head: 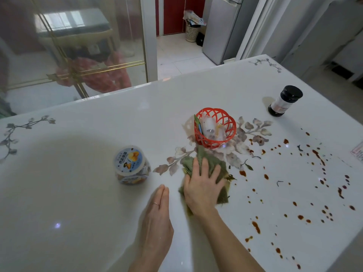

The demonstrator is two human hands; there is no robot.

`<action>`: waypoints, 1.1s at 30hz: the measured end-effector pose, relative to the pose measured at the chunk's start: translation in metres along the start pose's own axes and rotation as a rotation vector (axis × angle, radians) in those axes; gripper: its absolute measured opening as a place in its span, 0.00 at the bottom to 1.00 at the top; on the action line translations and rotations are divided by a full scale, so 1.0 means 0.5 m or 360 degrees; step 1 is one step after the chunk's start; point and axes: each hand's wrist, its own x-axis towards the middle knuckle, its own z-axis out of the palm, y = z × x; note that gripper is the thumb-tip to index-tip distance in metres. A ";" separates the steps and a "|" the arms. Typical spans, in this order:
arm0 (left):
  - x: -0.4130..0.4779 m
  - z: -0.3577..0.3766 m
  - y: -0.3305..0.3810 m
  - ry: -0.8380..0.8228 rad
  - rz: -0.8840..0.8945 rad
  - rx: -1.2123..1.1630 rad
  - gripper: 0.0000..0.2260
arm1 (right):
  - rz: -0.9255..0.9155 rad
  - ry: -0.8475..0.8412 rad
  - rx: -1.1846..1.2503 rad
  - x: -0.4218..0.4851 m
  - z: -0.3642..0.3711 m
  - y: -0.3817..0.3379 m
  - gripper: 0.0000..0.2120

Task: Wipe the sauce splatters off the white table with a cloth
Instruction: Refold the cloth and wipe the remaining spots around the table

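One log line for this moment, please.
right hand: pressing cloth | left hand: open, idle beside cloth | sauce: spots unwiped right of cloth

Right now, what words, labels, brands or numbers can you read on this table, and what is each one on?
No text here can be quoted with confidence.
Round tub: bold dark characters on the lid beside a yellow picture, too blurred to read.
Dark bottle: pale label, print too small to read.
Printed sheet at the far right: red print, too small and cut off.
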 end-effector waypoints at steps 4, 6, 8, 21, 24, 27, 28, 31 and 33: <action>-0.004 0.009 -0.003 0.0022 0.0000 0.0009 0.36 | -0.0271 0.0004 -0.0055 0.033 -0.002 0.004 0.33; -0.005 0.010 -0.002 0.0027 -0.0004 -0.0003 0.36 | -0.0216 -0.0018 -0.0101 0.019 0.002 0.049 0.32; -0.005 0.011 -0.002 0.0029 -0.0009 -0.0022 0.35 | -0.0037 0.0069 -0.0084 -0.013 0.006 0.093 0.31; -0.003 0.021 -0.003 0.0096 -0.0027 -0.0106 0.33 | -0.0327 -0.0036 -0.0023 -0.018 0.020 0.039 0.30; -0.004 0.021 -0.006 0.0099 -0.0008 -0.0115 0.32 | -0.0033 0.0078 0.0006 -0.040 0.022 0.111 0.30; -0.002 0.021 -0.012 0.0091 0.0014 -0.0082 0.32 | 0.0167 0.0148 0.0069 -0.065 0.024 0.086 0.29; -0.002 0.022 -0.014 0.0086 0.0018 -0.0065 0.33 | 0.0140 0.0167 0.0077 -0.073 0.024 0.065 0.29; -0.004 0.022 -0.012 0.0093 0.0003 -0.0080 0.33 | -0.0212 0.0129 0.0063 -0.086 0.027 0.035 0.28; -0.002 0.019 -0.008 0.0102 -0.0005 -0.0107 0.32 | -0.0376 0.0096 -0.0019 -0.064 0.028 0.062 0.29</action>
